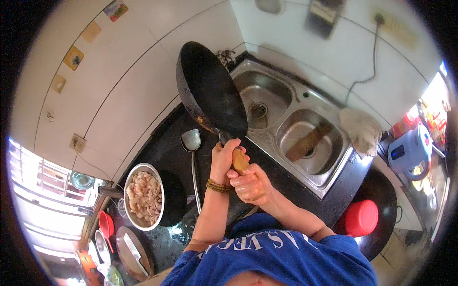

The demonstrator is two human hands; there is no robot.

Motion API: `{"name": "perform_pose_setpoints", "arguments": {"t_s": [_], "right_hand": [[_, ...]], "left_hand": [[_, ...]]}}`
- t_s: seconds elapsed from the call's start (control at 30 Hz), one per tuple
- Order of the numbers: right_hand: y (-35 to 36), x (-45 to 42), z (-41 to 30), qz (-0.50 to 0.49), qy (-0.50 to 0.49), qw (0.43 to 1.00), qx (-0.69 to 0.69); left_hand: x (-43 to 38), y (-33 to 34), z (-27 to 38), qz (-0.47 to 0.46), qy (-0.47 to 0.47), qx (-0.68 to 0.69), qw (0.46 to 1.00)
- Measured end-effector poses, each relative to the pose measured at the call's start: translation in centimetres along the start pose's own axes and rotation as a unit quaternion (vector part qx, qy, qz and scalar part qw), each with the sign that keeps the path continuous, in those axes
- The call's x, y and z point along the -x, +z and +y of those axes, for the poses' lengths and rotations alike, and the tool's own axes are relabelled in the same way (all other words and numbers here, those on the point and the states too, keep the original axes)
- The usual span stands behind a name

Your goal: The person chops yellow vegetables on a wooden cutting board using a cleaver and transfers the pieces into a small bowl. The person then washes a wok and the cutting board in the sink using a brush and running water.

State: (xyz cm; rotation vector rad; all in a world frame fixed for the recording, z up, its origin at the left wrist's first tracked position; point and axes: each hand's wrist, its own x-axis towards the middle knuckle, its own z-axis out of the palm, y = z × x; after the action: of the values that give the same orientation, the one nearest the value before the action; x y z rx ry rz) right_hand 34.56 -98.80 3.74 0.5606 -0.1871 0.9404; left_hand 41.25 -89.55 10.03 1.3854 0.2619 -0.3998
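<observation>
A dark wok [211, 89] is held up and tilted over the counter's corner, its hollow side turned toward the sink. It looks bare inside. My left hand [223, 157], with a braided bracelet on the wrist, wraps the handle close to the wok. My right hand [252, 184] grips the wooden end of that handle [239, 161] just below. Under the wok's left side a metal wok spatula [192, 140] lies on the black countertop [171, 143]. The double-bowl steel sink [272, 134] is right of the wok, with a brown elongated object [309, 142] in its nearer bowl.
A steel bowl of sliced pale meat [144, 200] stands left. Beyond it are a red ladle [106, 223] and a round cutting board [125, 250] bearing a knife [133, 249]. At right are a cloth [360, 128], a blue electric kettle [408, 152] and a red container [363, 218] in a large dark pan [379, 193].
</observation>
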Motion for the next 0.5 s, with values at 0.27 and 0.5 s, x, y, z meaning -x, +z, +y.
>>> {"name": "perform_pose_setpoints", "arguments": {"t_s": [0.27, 0.5], "right_hand": [[3.6, -0.3, -1.4, 0.132, 0.004, 0.989, 0.064], [4.6, 1.9, -2.8, 0.295, -0.082, 0.927, 0.217]], "left_hand": [[-1.3, 0.5, -0.2, 0.02, -0.034, 0.097, 0.995], [-4.4, 1.4, -4.9, -0.132, -0.106, 0.265, 0.949]]}}
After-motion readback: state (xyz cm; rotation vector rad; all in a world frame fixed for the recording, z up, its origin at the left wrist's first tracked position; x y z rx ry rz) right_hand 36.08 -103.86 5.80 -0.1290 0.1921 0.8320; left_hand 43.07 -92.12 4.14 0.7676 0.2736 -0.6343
